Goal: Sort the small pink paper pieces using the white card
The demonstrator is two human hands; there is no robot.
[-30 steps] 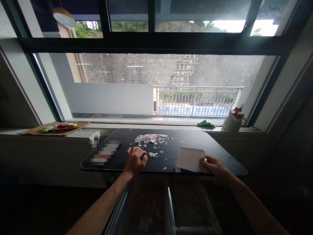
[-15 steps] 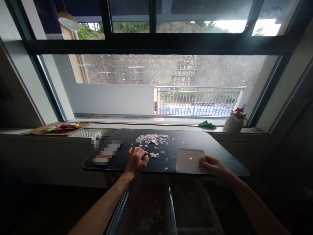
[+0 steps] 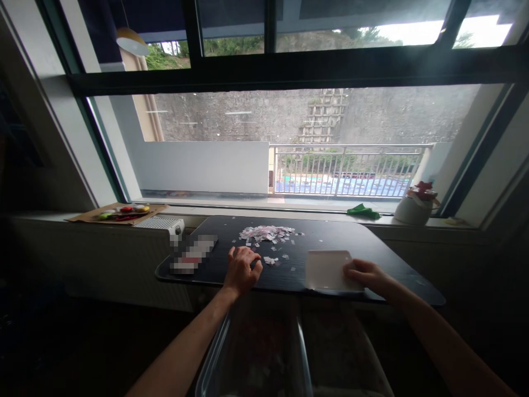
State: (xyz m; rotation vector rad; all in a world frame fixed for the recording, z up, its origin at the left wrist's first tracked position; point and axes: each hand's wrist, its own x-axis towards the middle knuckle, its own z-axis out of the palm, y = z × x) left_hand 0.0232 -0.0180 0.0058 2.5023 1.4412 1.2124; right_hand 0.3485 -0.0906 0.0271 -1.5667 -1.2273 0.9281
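Gripping white tray (image 3: 327, 270) by R edge w/ R hand (image 3: 366, 274), at front of dark counter (image 3: 359, 240); can't tell contents. Holding L hand (image 3: 243, 269) half-open, released, just L of small paper clump (image 3: 270, 260), nr bigger paper pile (image 3: 266, 234) further back. Also showing clear bin (image 3: 305, 353) below front edge, too dim inside to ID contents, & red-topped white jar (image 3: 413, 209) on sill (image 3: 387, 218).

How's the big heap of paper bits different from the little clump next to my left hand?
The big heap spreads wide, while the little clump covers only a small patch. The heap lies farther from you; the clump sits closer to your left hand. The heap shows pinkish and white pieces; the clump looks mostly white. Both lie on the dark table.
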